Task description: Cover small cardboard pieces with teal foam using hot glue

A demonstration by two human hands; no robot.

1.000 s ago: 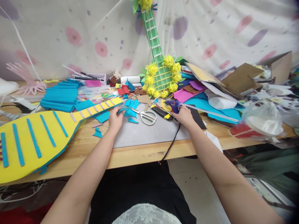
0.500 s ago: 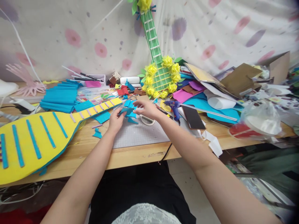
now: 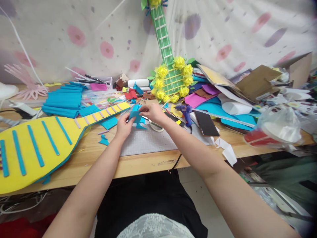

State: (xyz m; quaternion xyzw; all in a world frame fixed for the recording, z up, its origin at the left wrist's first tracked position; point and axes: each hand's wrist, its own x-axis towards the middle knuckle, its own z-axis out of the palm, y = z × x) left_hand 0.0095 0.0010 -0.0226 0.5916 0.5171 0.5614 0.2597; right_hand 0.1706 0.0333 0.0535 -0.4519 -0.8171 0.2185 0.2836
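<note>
My left hand (image 3: 123, 127) pinches a small piece of blue crepe paper (image 3: 134, 115) between thumb and fingers, just above the grey cutting mat (image 3: 143, 145). The fingertips of my right hand (image 3: 154, 114) are closed on the paper's right upper edge. Under the hands lie blue paper scraps (image 3: 140, 127). Beside my right wrist, a white scissors handle (image 3: 157, 127) shows in part; the rest is hidden. To the left lies a yellow cardboard lute (image 3: 47, 142) with blue strips on its body and pale purple strips along its neck.
A green paper guitar (image 3: 165, 43) with yellow flowers leans on the curtain. Right of my hands lie a purple glue gun (image 3: 186, 114) and a phone (image 3: 206, 123). Folded blue crepe paper (image 3: 63, 100) is at the left; a bagged tub (image 3: 271, 132) stands far right.
My right hand has come in to the paper, and its fingers have closed on the edge. The blue piece is now tilted up, showing more of its face.
</note>
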